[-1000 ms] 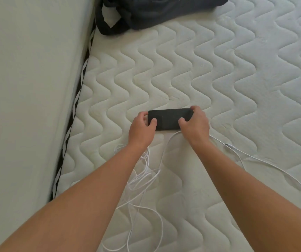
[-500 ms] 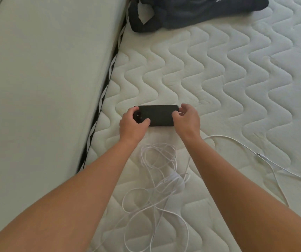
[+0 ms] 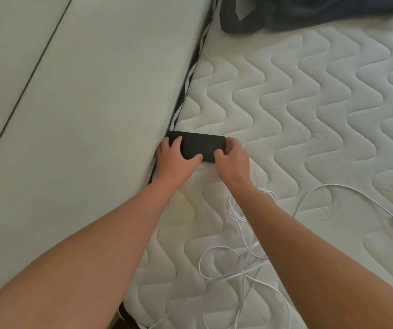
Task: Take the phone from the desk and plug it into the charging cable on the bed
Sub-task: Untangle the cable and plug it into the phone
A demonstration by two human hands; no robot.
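Note:
A black phone (image 3: 199, 144) lies flat on the white quilted mattress (image 3: 297, 110), its left end against the pale upholstered panel. My left hand (image 3: 175, 162) grips the phone's left end, thumb on its near edge. My right hand (image 3: 232, 160) holds the right end with fingers pinched around it; the port is hidden there. A white charging cable (image 3: 236, 262) lies in tangled loops on the mattress under my right forearm, with one strand arcing off to the right. Whether the plug sits in the phone is hidden by my right hand.
A pale upholstered panel (image 3: 83, 115) rises along the left of the mattress, with a dark striped gap between them. Dark clothing (image 3: 309, 13) lies bunched at the far end of the bed.
Both hands have slid the phone leftward across the mattress until it reaches the side panel. The cable coil now lies further behind and to the right of the hands.

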